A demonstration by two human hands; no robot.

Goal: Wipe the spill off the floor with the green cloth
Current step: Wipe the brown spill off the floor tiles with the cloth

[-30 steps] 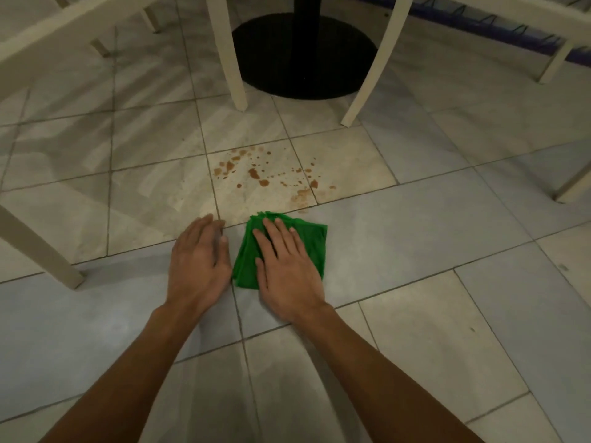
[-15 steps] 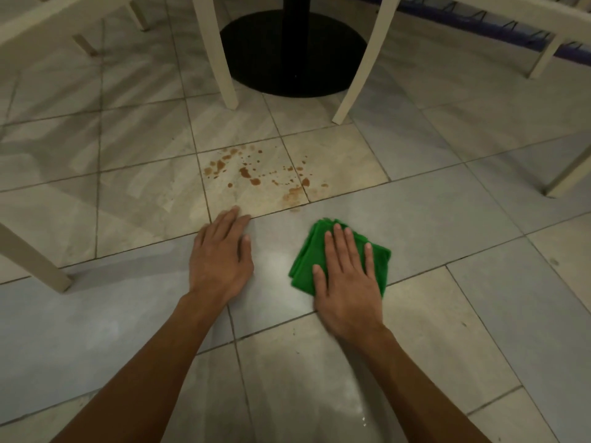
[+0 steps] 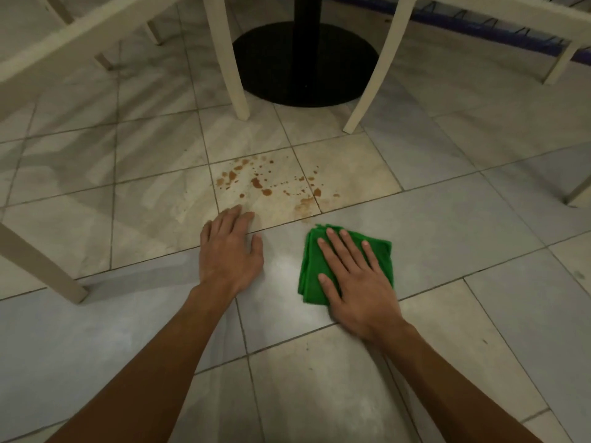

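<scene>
I see the folded green cloth [image 3: 311,270] lying flat on a grey floor tile [image 3: 447,219], just short of the brown spill [image 3: 265,187]. The spill sits on the paler tiles beyond the grout line, as scattered drops with a smeared patch at its near right edge. The cloth's far corner is close to that smear but not on it.

My right hand [image 3: 355,282] presses down on the cloth with fingers straight and spread, palm covering its near half; it pinches nothing. My left hand [image 3: 228,251] lies flat on the bare floor just left of the cloth, fingers relaxed and holding nothing, its fingertips near the spill's closest drops.

To do this stroke well, I judge the cloth should slide forward and a little left under even palm pressure, so that the whole pad crosses the drops rather than one corner. Short overlapping passes drawn back toward me should gather the liquid instead of spreading it. The left hand is best kept as a brace, clear of the wet patch.

Beyond the spill stand two cream chair legs [image 3: 228,59] and a round black table base [image 3: 303,62]. I can read no brand, label or writing on the cloth or anywhere else.
</scene>
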